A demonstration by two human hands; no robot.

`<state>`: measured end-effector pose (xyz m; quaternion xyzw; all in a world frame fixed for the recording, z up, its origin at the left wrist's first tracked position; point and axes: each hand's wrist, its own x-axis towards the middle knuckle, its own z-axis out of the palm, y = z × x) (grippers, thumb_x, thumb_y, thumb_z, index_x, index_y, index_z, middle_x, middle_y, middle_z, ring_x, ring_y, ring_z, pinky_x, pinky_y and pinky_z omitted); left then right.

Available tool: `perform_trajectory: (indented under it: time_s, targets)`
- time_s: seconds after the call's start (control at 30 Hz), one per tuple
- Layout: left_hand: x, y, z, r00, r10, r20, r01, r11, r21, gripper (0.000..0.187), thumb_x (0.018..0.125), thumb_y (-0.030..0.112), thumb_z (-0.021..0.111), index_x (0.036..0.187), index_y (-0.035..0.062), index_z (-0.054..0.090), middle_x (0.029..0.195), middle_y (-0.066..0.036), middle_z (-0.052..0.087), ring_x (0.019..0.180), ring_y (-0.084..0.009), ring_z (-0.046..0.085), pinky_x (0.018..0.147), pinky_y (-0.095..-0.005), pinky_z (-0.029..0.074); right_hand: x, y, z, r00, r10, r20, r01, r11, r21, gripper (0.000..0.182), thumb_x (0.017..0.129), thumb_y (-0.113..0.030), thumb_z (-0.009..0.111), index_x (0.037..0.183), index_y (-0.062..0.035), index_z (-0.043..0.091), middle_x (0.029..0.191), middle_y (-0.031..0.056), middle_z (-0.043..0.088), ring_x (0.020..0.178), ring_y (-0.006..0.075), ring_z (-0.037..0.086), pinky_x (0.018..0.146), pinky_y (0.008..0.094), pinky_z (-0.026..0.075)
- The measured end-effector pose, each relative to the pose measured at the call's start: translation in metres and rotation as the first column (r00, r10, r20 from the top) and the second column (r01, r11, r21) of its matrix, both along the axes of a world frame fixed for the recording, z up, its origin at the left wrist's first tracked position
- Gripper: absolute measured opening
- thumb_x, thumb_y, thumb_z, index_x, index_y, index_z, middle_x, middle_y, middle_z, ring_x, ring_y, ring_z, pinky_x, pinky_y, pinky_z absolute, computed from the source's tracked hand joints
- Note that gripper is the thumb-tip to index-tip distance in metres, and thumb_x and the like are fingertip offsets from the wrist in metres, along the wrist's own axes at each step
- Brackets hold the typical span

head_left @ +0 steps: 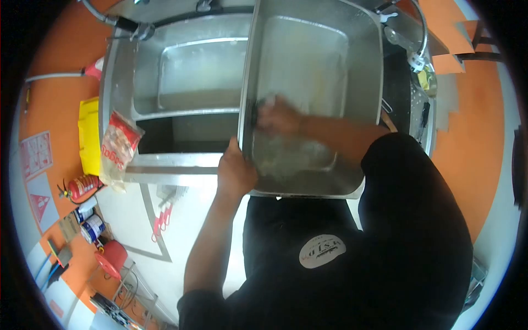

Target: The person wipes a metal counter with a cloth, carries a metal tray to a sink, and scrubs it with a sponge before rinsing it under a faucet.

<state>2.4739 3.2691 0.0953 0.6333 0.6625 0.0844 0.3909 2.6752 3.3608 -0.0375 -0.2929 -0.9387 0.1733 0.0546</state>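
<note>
A large, deep steel pan (324, 179) is propped over the right part of the sink, its inside facing me and streaked with wet, cloudy marks. My left hand (237, 171) grips its left rim near the lower corner, thumb lying along the edge. Inside the pan, my right hand (279, 116) presses against the left wall, smeared by motion. At its fingertips shows a dark pad (254, 114), too blurred to make out exactly. Left of the pan lies the steel sink basin (203, 71), with a dark opening in front of it.
A red and clear plastic bag (121, 144) hangs over the sink's left front corner. Faucet hoses (124, 25) reach in at both upper sides. Utensils (424, 118) lie right of the pan. A fire extinguisher (82, 187) and a red bucket (111, 257) stand at left.
</note>
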Motion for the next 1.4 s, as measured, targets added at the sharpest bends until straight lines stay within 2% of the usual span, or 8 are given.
perform_trajectory:
  time_s: [0.03,0.1,0.23,0.53,0.7,0.9,1.2,1.4]
  targets:
    - [0.000,-0.003,-0.001,0.998,-0.044,-0.055,0.047,0.997,0.059,0.047,0.075,-0.004,0.053,0.122,-0.0036,0.044,0.100,-0.030,0.062,0.099,-0.0445,0.061,0.087,-0.0477,0.049,0.012,0.036,-0.092,0.835,-0.459,-0.304,0.135,0.706,-0.695,0.016,0.092,-0.029,0.054,0.092,-0.0150,0.061,0.108,0.0070,0.059,0.110,0.0288,0.052,0.095,0.0579,0.033]
    - [-0.001,-0.001,-0.008,1.000,-0.008,0.009,0.007,0.999,0.036,0.045,0.076,-0.003,0.053,0.120,-0.0042,0.045,0.098,-0.030,0.063,0.097,-0.0451,0.061,0.086,-0.0482,0.049,0.026,0.090,-0.021,0.852,-0.520,0.052,0.509,0.849,0.143,0.024,0.093,-0.032,0.054,0.109,-0.0162,0.061,0.127,0.0132,0.055,0.122,0.0319,0.048,0.095,0.0643,0.028]
    - [0.004,-0.001,-0.004,0.987,0.088,0.138,-0.097,0.993,0.060,0.037,0.081,0.000,0.054,0.116,-0.0047,0.048,0.095,-0.030,0.064,0.093,-0.0464,0.062,0.084,-0.0498,0.049,0.013,0.084,-0.008,0.756,-0.644,0.111,0.560,0.726,0.399,0.044,0.095,-0.028,0.049,0.137,-0.0151,0.046,0.147,0.0275,0.031,0.138,0.0383,0.030,0.105,0.0696,0.021]
    - [0.004,-0.001,-0.004,0.985,0.127,0.120,-0.129,0.992,0.007,0.034,0.083,0.001,0.053,0.116,-0.0044,0.049,0.099,-0.031,0.063,0.097,-0.0468,0.061,0.086,-0.0498,0.048,0.053,-0.078,0.025,0.925,0.367,0.099,-0.358,0.929,-0.097,0.050,0.093,-0.023,0.049,0.142,-0.0230,0.042,0.152,0.0009,0.035,0.142,0.0231,0.031,0.115,0.0475,0.026]
    - [0.003,-0.001,0.000,0.989,0.058,0.139,-0.066,0.996,0.055,0.035,0.083,-0.001,0.051,0.117,-0.0049,0.048,0.100,-0.031,0.063,0.099,-0.0473,0.060,0.087,-0.0501,0.048,0.057,0.034,0.016,0.823,-0.546,0.156,0.530,0.837,0.135,0.040,0.101,-0.025,0.037,0.139,-0.0165,0.043,0.149,0.0144,0.037,0.140,0.0327,0.032,0.112,0.0491,0.028]
    - [0.008,-0.002,0.003,0.980,0.085,0.178,-0.114,0.980,0.161,0.050,0.081,-0.005,0.049,0.130,-0.0018,0.040,0.105,-0.031,0.062,0.101,-0.0475,0.059,0.089,-0.0499,0.047,0.025,-0.049,0.021,0.942,-0.039,0.333,0.028,0.999,0.037,0.042,0.100,-0.026,0.039,0.141,-0.0218,0.043,0.155,0.0143,0.025,0.144,0.0347,0.022,0.117,0.0528,0.018]
    - [0.004,0.002,0.007,0.983,0.061,0.173,-0.066,0.998,0.024,0.063,0.080,-0.008,0.046,0.140,0.0032,0.030,0.103,-0.030,0.062,0.097,-0.0477,0.060,0.086,-0.0497,0.047,0.060,0.130,0.000,0.544,-0.838,0.044,0.824,0.544,0.160,0.048,0.100,-0.026,0.036,0.147,-0.0157,0.033,0.153,0.0177,0.030,0.142,0.0392,0.025,0.112,0.0560,0.026]
    - [0.007,-0.003,-0.004,0.984,0.058,0.166,-0.066,0.997,0.043,0.058,0.080,-0.007,0.048,0.135,0.0002,0.032,0.095,-0.032,0.062,0.093,-0.0490,0.060,0.082,-0.0520,0.047,0.002,0.073,-0.012,0.822,-0.561,0.098,0.511,0.803,0.308,0.048,0.095,-0.027,0.047,0.140,-0.0104,0.042,0.141,0.0202,0.043,0.140,0.0376,0.029,0.107,0.0604,0.028]
